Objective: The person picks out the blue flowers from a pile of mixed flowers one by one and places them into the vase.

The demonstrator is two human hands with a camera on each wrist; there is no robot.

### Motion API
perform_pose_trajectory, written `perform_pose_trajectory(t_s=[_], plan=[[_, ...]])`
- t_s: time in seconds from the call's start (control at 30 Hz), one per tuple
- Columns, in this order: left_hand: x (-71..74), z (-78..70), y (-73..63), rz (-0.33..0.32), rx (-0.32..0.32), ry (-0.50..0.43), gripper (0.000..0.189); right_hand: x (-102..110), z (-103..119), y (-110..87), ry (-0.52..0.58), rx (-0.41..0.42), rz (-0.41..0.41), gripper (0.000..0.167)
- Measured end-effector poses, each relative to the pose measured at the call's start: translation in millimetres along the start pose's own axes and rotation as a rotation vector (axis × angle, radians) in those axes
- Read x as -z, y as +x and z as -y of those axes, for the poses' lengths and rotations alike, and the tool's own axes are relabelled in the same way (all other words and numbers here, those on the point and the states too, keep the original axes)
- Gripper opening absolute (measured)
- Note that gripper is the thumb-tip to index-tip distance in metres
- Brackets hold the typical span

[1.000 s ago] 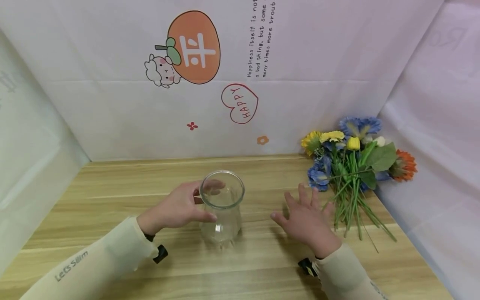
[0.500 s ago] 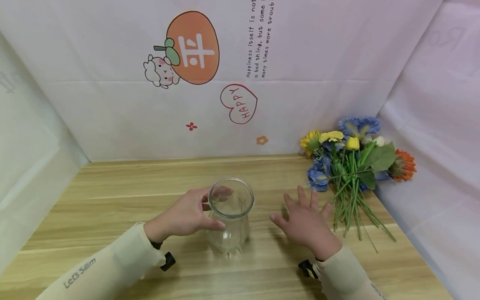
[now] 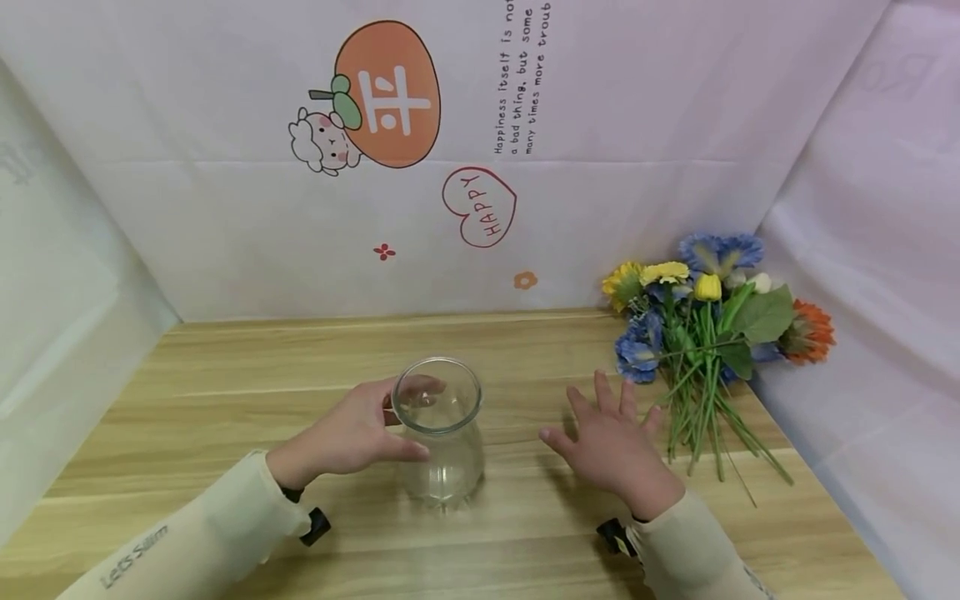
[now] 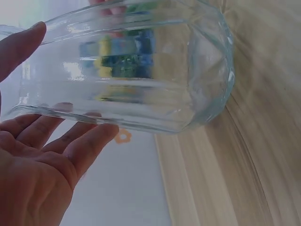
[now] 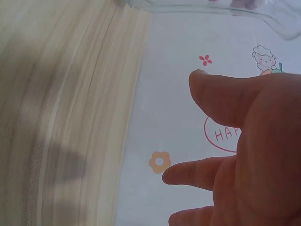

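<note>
A clear glass vase (image 3: 442, 462) with a wide round rim stands about upright near the middle of the table. My left hand (image 3: 352, 429) grips it from the left, thumb on the near side and fingers on the far side. In the left wrist view, the faceted base of the vase (image 4: 207, 70) is close to the wood; whether it touches cannot be told. To the right, my right hand (image 3: 611, 442) is held with spread fingers and holds nothing. Blue, yellow, white and orange flowers (image 3: 705, 333) lie in a pile just beyond it.
The wooden table (image 3: 247, 367) ends at a white printed cloth (image 3: 225, 208) behind, with white cloth sides left and right. The flower stems (image 3: 705, 417) point toward the near right, by the table's right edge.
My left hand has shifted the vase right and a little nearer, then back to the left. The right hand has stayed almost still, and the flowers have not moved.
</note>
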State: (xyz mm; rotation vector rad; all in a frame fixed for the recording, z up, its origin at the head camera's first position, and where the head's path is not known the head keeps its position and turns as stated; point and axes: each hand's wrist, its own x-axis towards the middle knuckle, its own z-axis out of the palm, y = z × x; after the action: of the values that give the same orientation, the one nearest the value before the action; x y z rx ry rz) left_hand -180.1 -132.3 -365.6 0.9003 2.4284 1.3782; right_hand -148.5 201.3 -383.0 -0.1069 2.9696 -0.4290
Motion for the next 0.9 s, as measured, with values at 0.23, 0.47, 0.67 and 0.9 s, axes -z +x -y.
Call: perform_pose_trajectory(t_s=[0.23,0.47,0.67,0.9], plan=[[11.4,13.5,-14.1,-0.026,0.005,0.019,0.075,2.2,-3.0,-4.4,0.005,-0.013,0.010,0.096],[20.1,30.2,-31.6,-0.075,-0.048,-0.013,0.082,3.0,-19.5,-4.3,-0.018,0.029,-0.045,0.084],[21.5,32.7,-45.0,-0.168,-0.005,0.065,0.089,25.1,-65.4,21.3,0.179,0.007,-0.140,0.082],[23.0,33.7,-47.8,-0.229,-0.004,0.100,0.072,52.1,-125.5,50.1,0.644,-0.282,-0.251,0.059]])
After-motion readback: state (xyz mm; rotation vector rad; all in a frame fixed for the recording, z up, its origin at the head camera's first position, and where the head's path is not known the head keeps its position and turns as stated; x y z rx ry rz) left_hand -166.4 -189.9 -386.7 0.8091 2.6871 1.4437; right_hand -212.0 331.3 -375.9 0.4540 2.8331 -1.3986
